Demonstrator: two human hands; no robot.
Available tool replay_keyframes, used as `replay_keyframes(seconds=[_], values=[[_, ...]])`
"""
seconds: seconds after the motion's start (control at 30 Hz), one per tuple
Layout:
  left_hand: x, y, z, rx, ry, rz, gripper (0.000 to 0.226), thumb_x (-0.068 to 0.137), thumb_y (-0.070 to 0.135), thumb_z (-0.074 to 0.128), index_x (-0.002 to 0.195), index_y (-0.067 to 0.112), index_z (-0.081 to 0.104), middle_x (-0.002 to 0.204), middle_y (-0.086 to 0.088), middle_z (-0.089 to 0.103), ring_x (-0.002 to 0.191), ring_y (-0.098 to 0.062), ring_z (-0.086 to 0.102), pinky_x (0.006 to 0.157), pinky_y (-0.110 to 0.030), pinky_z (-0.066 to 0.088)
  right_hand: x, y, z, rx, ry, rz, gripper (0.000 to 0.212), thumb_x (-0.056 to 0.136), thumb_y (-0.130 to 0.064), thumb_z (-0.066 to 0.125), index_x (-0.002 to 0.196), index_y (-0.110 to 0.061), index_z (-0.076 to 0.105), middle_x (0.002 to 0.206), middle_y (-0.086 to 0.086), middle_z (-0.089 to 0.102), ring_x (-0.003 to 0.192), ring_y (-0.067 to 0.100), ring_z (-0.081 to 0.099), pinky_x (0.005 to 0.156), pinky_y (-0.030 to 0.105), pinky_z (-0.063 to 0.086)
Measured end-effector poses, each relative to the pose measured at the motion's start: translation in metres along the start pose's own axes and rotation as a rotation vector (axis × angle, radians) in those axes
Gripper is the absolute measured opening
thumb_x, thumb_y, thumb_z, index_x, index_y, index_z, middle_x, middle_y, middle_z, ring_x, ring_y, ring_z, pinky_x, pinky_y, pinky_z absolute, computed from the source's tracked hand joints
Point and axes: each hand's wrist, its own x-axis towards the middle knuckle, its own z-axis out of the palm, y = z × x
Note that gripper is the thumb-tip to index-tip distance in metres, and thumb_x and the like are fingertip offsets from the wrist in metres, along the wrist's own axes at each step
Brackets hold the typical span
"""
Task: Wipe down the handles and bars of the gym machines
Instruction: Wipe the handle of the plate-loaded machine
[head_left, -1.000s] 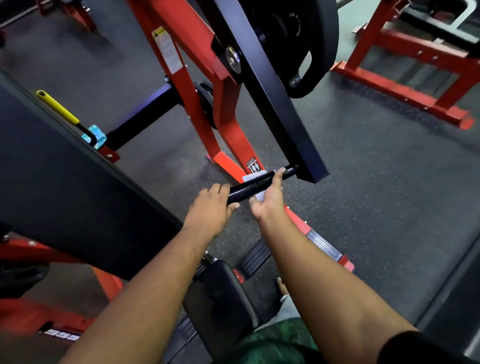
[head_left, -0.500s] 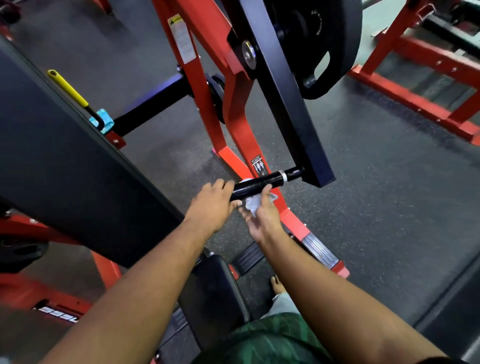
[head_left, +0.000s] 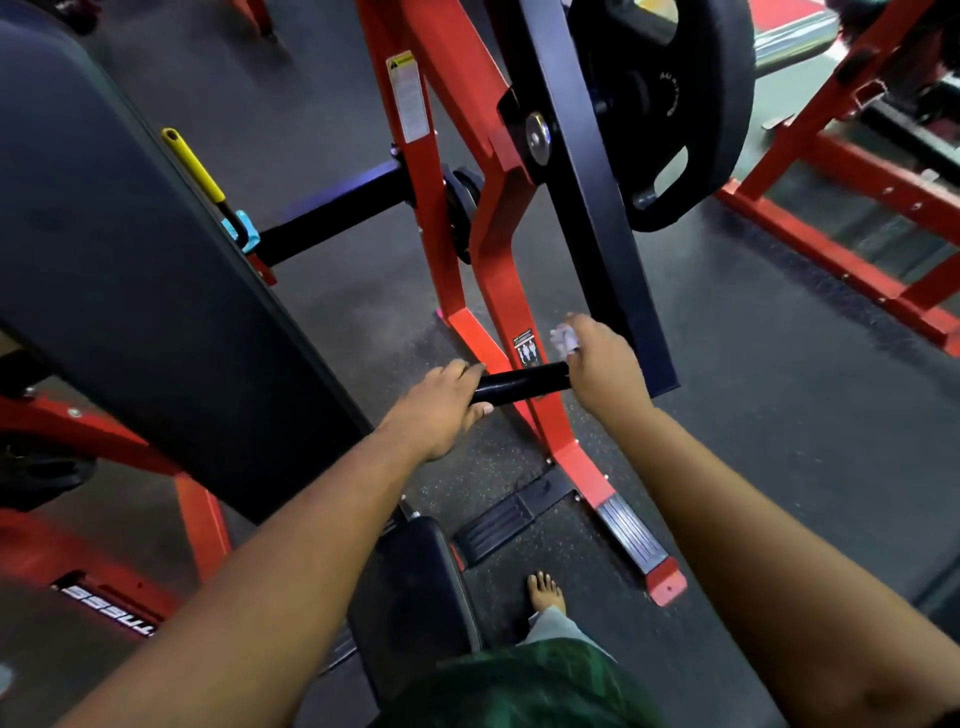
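Note:
A short black handle (head_left: 524, 383) sticks out sideways from the black lever arm (head_left: 597, 218) of a red-framed machine. My left hand (head_left: 441, 405) grips the handle's free near end. My right hand (head_left: 605, 366) covers the handle's far end, where it joins the lever arm, and holds a crumpled white wipe (head_left: 565, 336) that bunches out above the fingers. Only the stretch of handle between the two hands shows.
A big black back pad (head_left: 135, 270) fills the left, with a yellow-gripped adjustment lever (head_left: 193, 165) behind it. A black weight plate (head_left: 675, 104) hangs top right. The red frame (head_left: 467, 218) stands ahead; another red frame (head_left: 841, 249) lies right. Below are the seat pad (head_left: 415, 587) and a bare foot (head_left: 545, 592).
My right hand with the wipe has come up from under the handle's middle and slid out to its far end by the lever arm. My left hand has kept its grip.

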Motion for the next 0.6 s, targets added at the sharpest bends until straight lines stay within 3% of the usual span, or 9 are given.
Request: replay_keyframes(seconds=[0.07,0.13,0.3,0.4,0.47,0.53,0.6], values=[[-0.008,-0.005,0.001,0.002,0.021,0.013,0.065,0.107,0.046,0.045,0.16,0.014,0.025,0.153,-0.006,0.038,0.134,-0.028,0.044,0.106,-0.049,0.047,0.014,-0.003,0.007,-0.231,-0.247,-0.001,0.01,0.094,-0.007,0.051,0.092,-0.016,0.054,0.083,0.006,0.057,0.087,0.038,0.064,0.065,0.036,0.038],[-0.02,-0.012,0.006,-0.01,0.063,-0.003,0.066,0.107,0.045,0.044,0.161,0.015,0.021,0.155,-0.005,0.037,0.136,-0.027,0.043,0.107,-0.049,0.046,0.014,-0.011,0.015,-0.272,-0.365,0.028,0.013,0.094,-0.008,0.05,0.09,-0.02,0.052,0.084,0.007,0.055,0.09,0.039,0.064,0.068,0.034,0.036],[-0.041,-0.028,0.014,-0.049,0.151,-0.012,0.067,0.108,0.037,0.047,0.163,0.014,0.017,0.156,-0.006,0.04,0.135,-0.027,0.048,0.103,-0.046,0.049,-0.004,-0.062,0.035,-0.063,-0.352,-0.069,0.021,0.087,-0.003,0.051,0.086,-0.023,0.058,0.088,0.008,0.065,0.085,0.034,0.06,0.067,0.033,0.034],[-0.046,-0.032,0.013,-0.08,0.159,-0.037,0.068,0.107,0.036,0.047,0.164,0.014,0.016,0.159,-0.006,0.039,0.137,-0.029,0.048,0.103,-0.046,0.049,-0.019,-0.087,0.054,0.073,-0.369,-0.211,0.022,0.092,-0.008,0.051,0.103,-0.018,0.067,0.095,0.007,0.071,0.091,0.033,0.066,0.072,0.037,0.048],[-0.048,-0.033,0.011,-0.087,0.17,-0.057,0.069,0.107,0.037,0.047,0.164,0.016,0.014,0.16,-0.004,0.038,0.137,-0.028,0.048,0.102,-0.046,0.051,-0.027,-0.084,0.053,0.242,-0.288,-0.219,0.027,0.099,-0.014,0.051,0.118,-0.016,0.07,0.11,0.006,0.075,0.102,0.024,0.068,0.088,0.036,0.052],[-0.048,-0.031,0.008,-0.069,0.167,-0.046,0.067,0.108,0.037,0.044,0.164,0.016,0.014,0.161,-0.004,0.037,0.138,-0.027,0.047,0.104,-0.044,0.05,-0.035,-0.061,0.044,0.343,-0.033,-0.113,0.029,0.105,-0.019,0.05,0.126,-0.017,0.069,0.124,0.001,0.071,0.113,0.012,0.063,0.098,0.024,0.046],[-0.048,-0.029,0.009,-0.045,0.162,-0.016,0.063,0.109,0.035,0.042,0.163,0.016,0.018,0.162,-0.003,0.035,0.139,-0.025,0.045,0.107,-0.043,0.048,-0.041,-0.029,0.043,0.303,0.184,0.052,0.032,0.106,-0.017,0.049,0.134,-0.018,0.065,0.14,0.001,0.062,0.13,0.011,0.054,0.11,0.025,0.04]])
